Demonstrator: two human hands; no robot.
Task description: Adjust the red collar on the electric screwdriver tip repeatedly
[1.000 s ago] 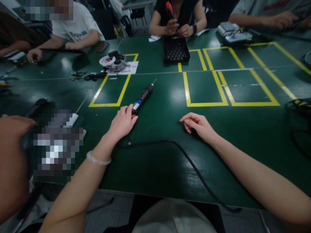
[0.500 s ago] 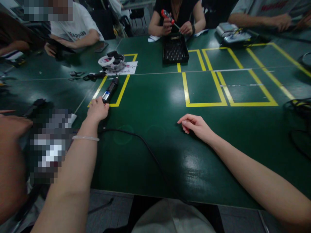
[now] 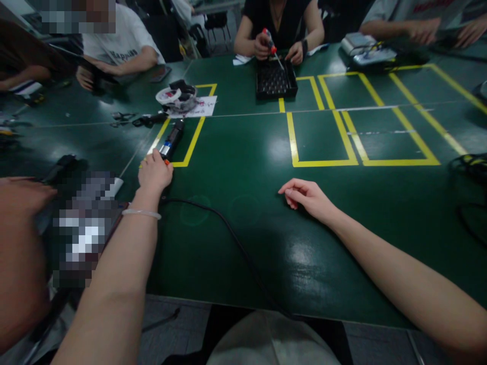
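My left hand (image 3: 155,172) is closed around the rear end of a black and silver electric screwdriver (image 3: 172,138), which lies inside a yellow tape outline with its tip pointing away from me. A small orange part shows beside my fingers. The black cord (image 3: 228,223) runs from near that hand across the table towards my lap. My right hand (image 3: 302,195) rests on the green table (image 3: 236,263), holding nothing, its index finger loosely stretched and the others curled.
Rolls of tape (image 3: 177,96) sit on a paper sheet (image 3: 207,106) beyond the screwdriver. Across the table, a person holds a red screwdriver (image 3: 271,43) over a black tray (image 3: 276,96). Another person's arm (image 3: 23,253) is close on my left. Cables (image 3: 472,167) lie at right.
My left hand has shifted slightly, and an orange part now shows beside it. My right hand stays put. Across the table, the person's red screwdriver has lowered towards the black tray.
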